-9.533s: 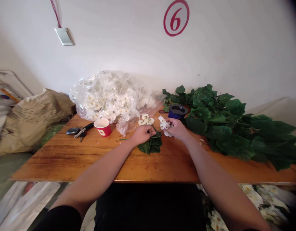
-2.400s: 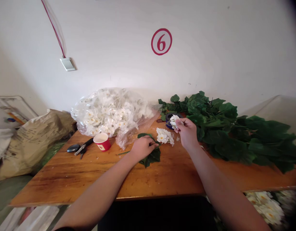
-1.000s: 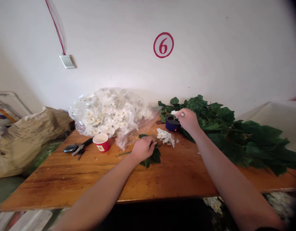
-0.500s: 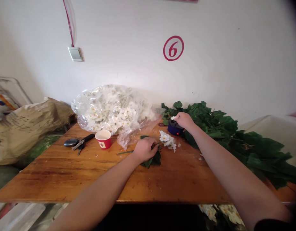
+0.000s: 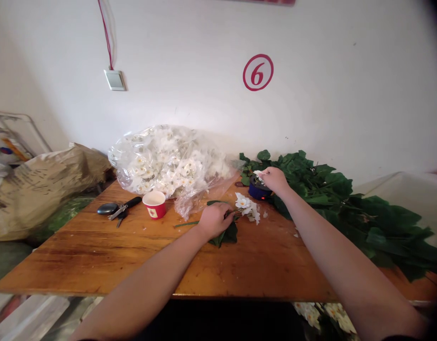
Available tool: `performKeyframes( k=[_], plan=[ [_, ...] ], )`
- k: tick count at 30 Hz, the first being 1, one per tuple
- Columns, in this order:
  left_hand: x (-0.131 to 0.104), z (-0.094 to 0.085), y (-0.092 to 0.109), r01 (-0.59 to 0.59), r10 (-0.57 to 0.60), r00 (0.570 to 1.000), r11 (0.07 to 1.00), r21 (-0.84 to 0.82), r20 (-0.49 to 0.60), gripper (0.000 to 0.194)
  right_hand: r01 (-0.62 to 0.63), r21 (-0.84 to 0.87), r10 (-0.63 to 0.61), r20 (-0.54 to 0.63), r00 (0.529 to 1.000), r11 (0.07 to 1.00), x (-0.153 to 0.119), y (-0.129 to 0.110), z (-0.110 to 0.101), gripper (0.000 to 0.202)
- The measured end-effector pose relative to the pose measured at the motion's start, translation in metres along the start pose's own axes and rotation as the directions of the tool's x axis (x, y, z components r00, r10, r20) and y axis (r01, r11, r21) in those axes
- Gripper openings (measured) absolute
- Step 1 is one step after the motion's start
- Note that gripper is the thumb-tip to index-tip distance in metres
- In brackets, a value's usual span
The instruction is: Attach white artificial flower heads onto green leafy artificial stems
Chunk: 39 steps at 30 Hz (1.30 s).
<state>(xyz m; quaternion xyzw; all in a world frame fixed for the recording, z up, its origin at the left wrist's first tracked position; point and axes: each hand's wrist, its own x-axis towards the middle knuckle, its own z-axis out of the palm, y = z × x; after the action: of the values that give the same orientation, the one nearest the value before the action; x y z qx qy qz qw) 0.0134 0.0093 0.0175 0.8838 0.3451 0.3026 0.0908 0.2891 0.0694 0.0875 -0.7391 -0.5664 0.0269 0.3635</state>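
Flower [image 5: 258, 174] stays pinched in your right hand [image 5: 273, 179] over the blue pot [image 5: 258, 190]; your left hand [image 5: 214, 220] still grips the leafy sprig [image 5: 227, 232].

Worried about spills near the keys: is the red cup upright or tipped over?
Upright. The red cup stands on its base on the table, its round white rim facing up.
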Motion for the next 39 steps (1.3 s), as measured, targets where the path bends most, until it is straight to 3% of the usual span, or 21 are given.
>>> performKeyframes(
  k=[5, 8, 10, 13, 16, 18, 22, 28, 33, 39],
  plan=[
    [0.0, -0.002, 0.002, 0.008, -0.008, 1.0, 1.0, -0.025, 0.002, 0.02, -0.107, 0.154, 0.105, 0.019, 0.994, 0.982, -0.008, -0.002, -0.001, 0.015],
    [0.0, -0.003, 0.002, 0.013, -0.013, 1.0, 0.998, -0.055, -0.003, 0.021, -0.138, 0.337, 0.153, -0.019, 0.988, 0.931, -0.014, -0.005, -0.002, 0.021],
    [0.0, -0.003, 0.002, 0.018, -0.02, 1.0, 0.997, -0.078, -0.018, 0.022, -0.121, 0.523, 0.179, -0.06, 0.982, 0.844, -0.023, -0.008, -0.003, 0.028],
    [0.0, -0.002, 0.0, 0.029, -0.033, 0.999, 0.992, -0.123, -0.032, 0.021, -0.055, 0.781, 0.156, -0.055, 0.986, 0.622, -0.05, -0.017, -0.007, 0.034],
    [0.0, -0.001, -0.001, 0.047, -0.056, 0.998, 0.979, -0.2, -0.037, 0.02, 0.012, 0.907, 0.007, -0.017, 1.0, 0.422, -0.089, -0.028, -0.012, 0.03],
    [0.0, -0.001, -0.001, 0.064, -0.076, 0.996, 0.964, -0.26, -0.037, 0.019, 0.01, 0.938, -0.067, 0.014, 0.998, 0.346, -0.112, -0.033, -0.013, 0.025],
    [-0.001, -0.003, -0.002, 0.052, -0.073, 0.996, 0.932, -0.359, -0.045, 0.018, 0.012, 0.919, -0.183, 0.066, 0.981, 0.395, -0.133, -0.034, -0.012, 0.022],
    [-0.001, -0.004, -0.004, 0.055, -0.087, 0.994, 0.908, -0.416, -0.059, 0.015, 0.039, 0.861, -0.262, 0.111, 0.959, 0.507, -0.13, -0.029, -0.01, 0.023],
    [0.0, -0.002, -0.005, 0.038, -0.08, 0.994, 0.899, -0.437, -0.077, 0.014, -0.012, 0.855, -0.287, 0.187, 0.94, 0.519, -0.13, -0.029, -0.008, 0.021],
    [0.0, -0.001, -0.007, -0.001, -0.053, 0.993, 0.89, -0.455, -0.106, 0.014, -0.013, 0.863, -0.308, 0.194, 0.932, 0.505, -0.128, -0.025, -0.008, 0.019]
  ],
)
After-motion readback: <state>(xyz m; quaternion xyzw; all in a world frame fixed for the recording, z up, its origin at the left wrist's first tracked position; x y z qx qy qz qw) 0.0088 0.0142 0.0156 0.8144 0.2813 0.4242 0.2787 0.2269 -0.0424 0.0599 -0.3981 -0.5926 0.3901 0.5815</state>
